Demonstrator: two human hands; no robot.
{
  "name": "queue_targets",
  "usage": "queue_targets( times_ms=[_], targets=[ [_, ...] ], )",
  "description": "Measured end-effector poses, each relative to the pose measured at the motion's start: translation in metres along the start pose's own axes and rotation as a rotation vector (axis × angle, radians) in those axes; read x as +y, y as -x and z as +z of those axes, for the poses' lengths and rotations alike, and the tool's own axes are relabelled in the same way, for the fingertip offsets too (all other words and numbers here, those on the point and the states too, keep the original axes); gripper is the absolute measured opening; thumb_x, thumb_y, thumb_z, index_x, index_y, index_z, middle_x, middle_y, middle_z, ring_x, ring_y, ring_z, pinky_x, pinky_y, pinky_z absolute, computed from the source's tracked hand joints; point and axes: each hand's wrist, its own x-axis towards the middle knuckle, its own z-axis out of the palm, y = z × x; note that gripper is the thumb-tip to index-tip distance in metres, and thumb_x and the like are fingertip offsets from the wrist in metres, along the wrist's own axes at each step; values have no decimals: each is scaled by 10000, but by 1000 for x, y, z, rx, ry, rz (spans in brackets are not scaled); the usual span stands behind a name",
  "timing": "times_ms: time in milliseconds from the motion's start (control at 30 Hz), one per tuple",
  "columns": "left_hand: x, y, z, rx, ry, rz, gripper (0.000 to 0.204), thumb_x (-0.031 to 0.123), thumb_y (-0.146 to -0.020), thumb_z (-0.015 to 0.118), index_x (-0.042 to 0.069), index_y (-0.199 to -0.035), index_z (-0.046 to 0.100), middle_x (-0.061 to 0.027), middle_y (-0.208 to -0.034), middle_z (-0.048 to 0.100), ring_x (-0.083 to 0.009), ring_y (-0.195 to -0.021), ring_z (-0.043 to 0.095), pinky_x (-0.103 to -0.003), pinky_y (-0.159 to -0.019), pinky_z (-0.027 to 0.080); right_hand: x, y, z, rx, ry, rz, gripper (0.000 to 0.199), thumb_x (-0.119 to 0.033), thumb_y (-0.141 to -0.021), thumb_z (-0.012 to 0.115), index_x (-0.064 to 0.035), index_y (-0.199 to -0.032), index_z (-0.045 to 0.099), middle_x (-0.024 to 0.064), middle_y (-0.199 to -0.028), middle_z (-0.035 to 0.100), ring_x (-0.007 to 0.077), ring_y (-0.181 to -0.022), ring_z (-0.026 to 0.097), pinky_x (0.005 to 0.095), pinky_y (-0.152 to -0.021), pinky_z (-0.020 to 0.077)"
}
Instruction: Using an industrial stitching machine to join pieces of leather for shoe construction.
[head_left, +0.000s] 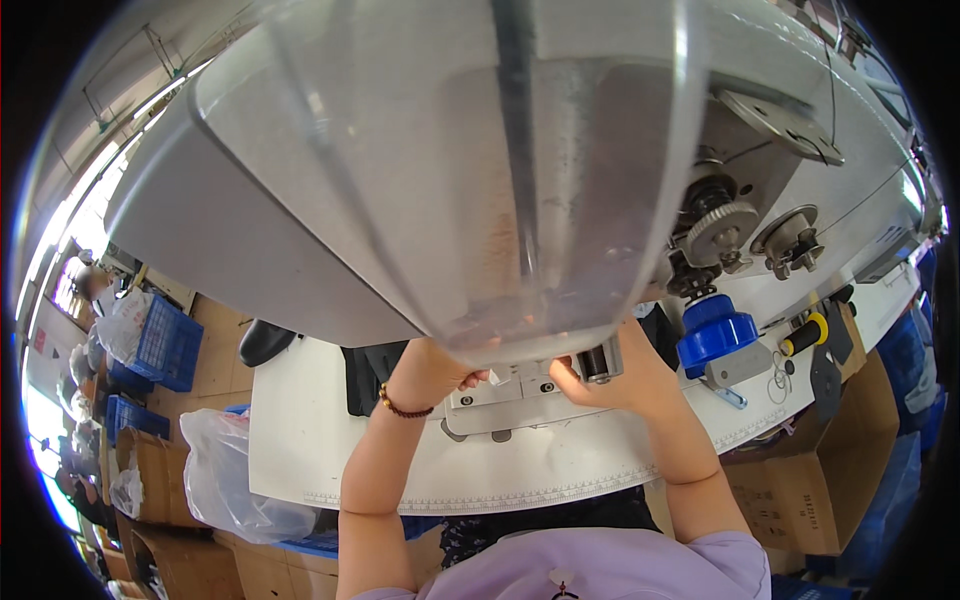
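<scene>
A large grey sewing machine (280, 240) with a clear plastic shield (480, 200) fills the upper middle and covers much of the work area. Below it, my left hand (433, 376) has its fingertips curled together at the left side of the metal needle plate (510, 405). Whatever those fingers grip is hidden. My right hand (625, 375) is on the other side, beside a small metal cylinder (598, 362), with the thumb bent inward. Its other fingers are mostly behind the machine, so what they pinch cannot be made out. Black fabric (368, 378) lies left of my left wrist.
The white table (560, 470) has a ruler strip along its curved front edge. Tension knobs (722, 232) and a blue round part (716, 335) jut out at right. A yellow-black handled tool (803, 334) lies near a cardboard box (820, 470). At left are a plastic bag (235, 480) and blue crates (168, 340).
</scene>
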Motion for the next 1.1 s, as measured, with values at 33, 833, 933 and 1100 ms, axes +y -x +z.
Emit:
queue_targets(
  times_ms=[33, 833, 933, 1100],
  targets=[
    [-2, -5, -6, -65, 16, -48, 108, 95, -667, 569, 43, -591, 510, 2, -489, 459, -25, -399, 379, -145, -356, 284, 1, 6, 1, -18, 129, 2, 216, -87, -559, 586, -50, -754, 501, 72, -654, 511, 233, -586, 491, 306, -532, 387],
    [-41, -14, -10, -88, 52, 265, 164, 94, -771, 456, 10, -648, 524, 0, -555, 487, -40, -479, 434, -158, -435, 334, -4, 10, -8, 80, 9, 32, 222, -122, -627, 618, -44, -827, 563, 128, -845, 533, 293, -789, 494, 367, -737, 368],
    [-30, 0, 10, -23, 165, 238, 204, 88, -787, 418, 16, -614, 499, 7, -512, 467, -31, -435, 404, -149, -409, 315, -2, 7, -7, 120, 75, -46, 219, -78, -596, 588, -58, -811, 552, 81, -803, 533, 257, -747, 503, 341, -675, 387],
    [-46, -4, 16, 156, 42, 514, 241, 104, -799, 404, 32, -580, 473, 31, -498, 435, -18, -428, 358, -150, -409, 285, -6, 3, -9, 162, 131, -170, 231, -34, -581, 550, -67, -809, 536, 43, -773, 534, 224, -712, 511, 313, -624, 406]
  ],
)
